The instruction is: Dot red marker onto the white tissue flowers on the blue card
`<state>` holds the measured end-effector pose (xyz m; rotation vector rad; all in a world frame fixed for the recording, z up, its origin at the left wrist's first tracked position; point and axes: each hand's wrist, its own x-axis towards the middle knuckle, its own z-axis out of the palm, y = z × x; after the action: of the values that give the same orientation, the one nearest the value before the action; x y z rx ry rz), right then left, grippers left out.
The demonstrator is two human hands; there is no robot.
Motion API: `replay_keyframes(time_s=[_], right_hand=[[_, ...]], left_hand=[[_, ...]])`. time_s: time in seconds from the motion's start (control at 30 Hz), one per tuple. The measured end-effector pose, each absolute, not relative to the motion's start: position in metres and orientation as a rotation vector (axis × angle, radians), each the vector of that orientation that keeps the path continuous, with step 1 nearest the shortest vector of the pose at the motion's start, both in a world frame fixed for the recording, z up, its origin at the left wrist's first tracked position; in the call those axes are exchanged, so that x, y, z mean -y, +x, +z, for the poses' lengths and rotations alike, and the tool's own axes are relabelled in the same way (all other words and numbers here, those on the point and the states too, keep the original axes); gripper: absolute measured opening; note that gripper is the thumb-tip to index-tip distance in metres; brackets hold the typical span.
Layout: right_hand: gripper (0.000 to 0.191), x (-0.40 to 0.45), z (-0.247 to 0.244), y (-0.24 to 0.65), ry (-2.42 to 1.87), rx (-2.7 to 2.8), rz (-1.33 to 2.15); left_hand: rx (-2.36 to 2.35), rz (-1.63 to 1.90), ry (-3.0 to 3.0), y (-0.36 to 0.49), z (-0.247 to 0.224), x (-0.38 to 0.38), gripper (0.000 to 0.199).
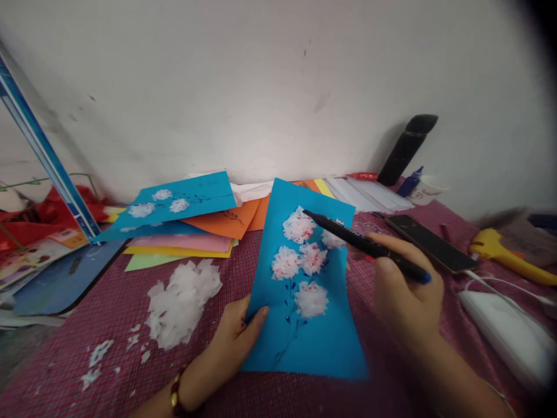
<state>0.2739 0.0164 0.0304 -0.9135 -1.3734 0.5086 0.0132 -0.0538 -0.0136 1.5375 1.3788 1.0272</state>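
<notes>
My left hand (244,328) pinches the lower left edge of a blue paper sheet (270,342), thumb on top, holding it tilted above the table. Several white crumpled-paper flowers (311,299) with reddish marks sit on the sheet, above dark blue drawn stems and leaves. My right hand (407,290) is closed around a black marker pen (361,239) with a blue end. The pen's dark tip points left, at the upper flower; whether it touches I cannot tell. To the left of my left hand lies a heap of white paper pieces (183,302).
Another blue sheet with white flowers (195,197) rests on coloured papers (209,244) at the back left. Small scraps (100,353) lie on the checked cloth (117,302). On the right are a phone (430,242), a white cabled device (505,325) and a yellow-handled tool (509,255).
</notes>
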Motion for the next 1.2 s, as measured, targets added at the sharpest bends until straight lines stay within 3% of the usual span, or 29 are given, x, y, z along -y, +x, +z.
replay_keyframes(time_s=[0.57, 0.87, 1.2], right_hand=[[0.024, -0.026, 0.032, 0.274, -0.845, 1.663, 0.486], [0.018, -0.011, 0.028, 0.277, -0.914, 1.417, 0.859], [0.015, -0.014, 0.027, 0.265, -0.890, 1.686, 0.803]], left_hand=[[-1.363, 1.021, 1.395, 0.016, -0.005, 0.052, 0.029], [-1.248, 0.983, 0.865, 0.011, -0.002, 0.049, 0.043], [-1.257, 0.982, 0.955, 0.011, -0.002, 0.051, 0.042]])
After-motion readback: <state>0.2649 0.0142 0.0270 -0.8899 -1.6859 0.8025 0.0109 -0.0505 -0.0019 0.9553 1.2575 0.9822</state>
